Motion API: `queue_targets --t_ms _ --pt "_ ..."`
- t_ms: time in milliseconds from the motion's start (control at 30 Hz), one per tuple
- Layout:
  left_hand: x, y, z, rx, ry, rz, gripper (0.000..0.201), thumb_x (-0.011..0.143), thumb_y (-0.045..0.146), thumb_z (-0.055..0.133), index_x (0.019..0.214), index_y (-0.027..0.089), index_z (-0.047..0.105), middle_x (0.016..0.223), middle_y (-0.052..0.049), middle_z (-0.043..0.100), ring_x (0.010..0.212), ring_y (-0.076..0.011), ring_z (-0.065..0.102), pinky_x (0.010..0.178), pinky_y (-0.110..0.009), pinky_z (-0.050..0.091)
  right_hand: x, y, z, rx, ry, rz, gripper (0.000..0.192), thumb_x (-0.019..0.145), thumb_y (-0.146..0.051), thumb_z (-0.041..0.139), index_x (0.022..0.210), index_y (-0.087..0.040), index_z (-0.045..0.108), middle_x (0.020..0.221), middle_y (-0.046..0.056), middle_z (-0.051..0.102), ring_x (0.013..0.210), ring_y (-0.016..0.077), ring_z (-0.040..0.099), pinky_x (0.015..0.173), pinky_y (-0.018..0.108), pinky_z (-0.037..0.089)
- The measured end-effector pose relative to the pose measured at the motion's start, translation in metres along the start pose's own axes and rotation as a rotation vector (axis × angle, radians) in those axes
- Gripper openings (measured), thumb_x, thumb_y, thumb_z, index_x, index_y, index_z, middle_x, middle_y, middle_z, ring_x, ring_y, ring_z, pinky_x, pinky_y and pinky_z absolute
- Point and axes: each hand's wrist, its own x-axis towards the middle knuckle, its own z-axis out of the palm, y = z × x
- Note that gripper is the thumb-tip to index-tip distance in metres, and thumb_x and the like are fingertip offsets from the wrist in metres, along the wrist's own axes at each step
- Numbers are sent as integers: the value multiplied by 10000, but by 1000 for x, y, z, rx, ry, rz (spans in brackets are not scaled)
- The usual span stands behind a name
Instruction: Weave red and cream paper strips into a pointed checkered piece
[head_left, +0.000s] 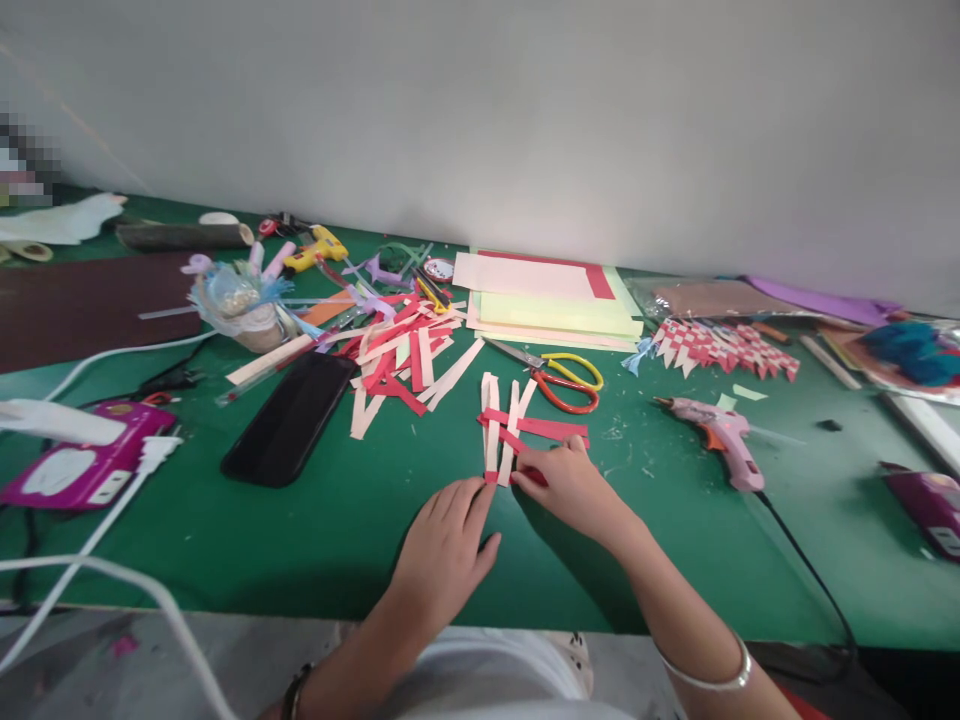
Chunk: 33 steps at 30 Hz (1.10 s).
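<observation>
Pale pink paper strips [492, 440] lie crossed with red paper strips [551, 428] on the green table in front of me. My left hand [448, 540] rests flat with its fingers stretched out, the fingertips touching the lower end of the crossed strips. Over the right side of the strips, my right hand [559, 480] has its thumb and fingers pinched on a red strip, part of which is hidden under the hand. Just beyond the strips lie scissors [562, 380] with one yellow and one red handle.
Loose red and pink strips [409, 345] are heaped behind, beside a black phone [291, 420]. Paper sheets [555, 315] are stacked at the back. A pink glue gun [720, 430] and woven checkered pieces [724, 345] lie right. A purple power strip [90, 455] with white cables sits left.
</observation>
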Motion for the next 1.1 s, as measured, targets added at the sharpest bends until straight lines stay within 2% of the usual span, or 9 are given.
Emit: queue_targets --t_ms 167,300,400,500,600,733,933,1100 --pt "18 -10 -8 -54 -56 -56 253 879 227 466 1126 179 495 1035 -72 578 884 -189 582 709 -294 481 -1 1 1 -51 6 -44 216 866 -251 434 712 -198 576 572 -17 592 507 106 460 719 291 261" --pt "32 -12 -13 -61 -156 -65 136 838 178 548 974 167 562 925 -38 579 814 -180 572 682 -294 475 -2 2 2 -45 10 -85 201 865 -224 447 699 -196 558 581 -29 598 512 104 473 735 308 260" --pt "37 -11 -14 -55 -180 -57 68 847 172 538 899 163 581 868 -27 569 783 -178 560 662 -296 462 -3 3 0 -48 16 -96 199 863 -217 456 689 -191 549 599 -31 593 533 109 489 752 327 269" --pt "37 -11 -13 -70 -171 -63 69 857 187 527 888 164 584 867 -24 566 778 -172 554 667 -296 455 -7 0 -2 -88 137 -80 139 845 -289 500 767 -189 558 754 18 609 701 168 544 767 351 289" --pt "36 -12 -13 -105 -161 -69 94 873 185 500 912 166 584 895 -25 570 816 -170 549 699 -293 451 -11 -2 -3 -103 280 -104 261 804 -429 544 901 -187 551 987 92 578 921 246 517 791 375 319" --pt "36 -14 -13 -117 -198 -85 134 890 173 468 935 169 593 897 -25 570 814 -167 545 688 -283 442 -11 1 5 -63 246 -158 302 750 -425 616 949 -213 533 1136 96 520 1022 267 477 817 383 349" --pt "38 -16 -14 -110 -231 -63 161 901 187 458 967 193 605 877 -16 563 804 -163 542 684 -279 425 -4 5 15 -14 225 -153 348 756 -391 621 1039 -225 504 1136 79 524 1033 256 476 839 391 351" --pt "36 -18 -13 -46 -204 -14 176 913 185 433 952 187 605 844 -21 560 764 -157 536 649 -276 397 -2 0 14 -12 248 -156 317 758 -434 607 950 -202 509 1057 70 552 993 242 488 838 390 336"
